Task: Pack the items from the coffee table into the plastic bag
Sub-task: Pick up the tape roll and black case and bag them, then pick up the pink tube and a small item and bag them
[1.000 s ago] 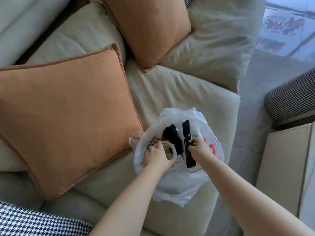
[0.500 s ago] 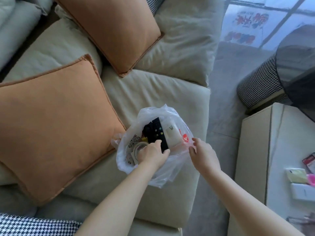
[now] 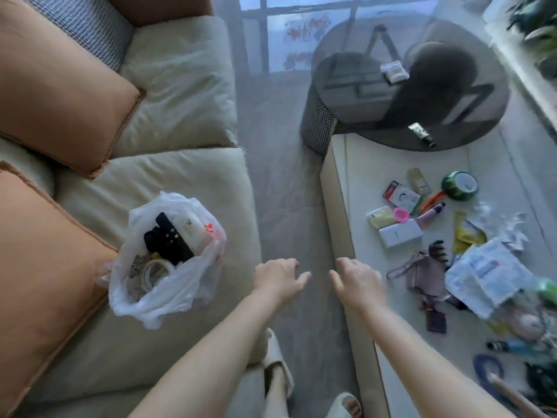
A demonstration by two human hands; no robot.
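Both my hands, left (image 3: pixel 278 277) and right (image 3: pixel 357 280), are released, holding nothing. I'd reach for the white box (image 3: pixel 399 233) near the table's (image 3: pixel 340 188) sofa-side edge, then carry it to the bag (image 3: pixel 168 285).

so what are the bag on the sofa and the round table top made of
Bag: thin, glossy, translucent white plastic film; it crinkles and the contents show through.
Round table top: probably smoked glass, dark and shiny, with reflections on it and shapes visible through it.

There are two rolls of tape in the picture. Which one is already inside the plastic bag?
The pale roll of tape, lying in the plastic bag on the sofa. The green roll of tape still sits on the coffee table.
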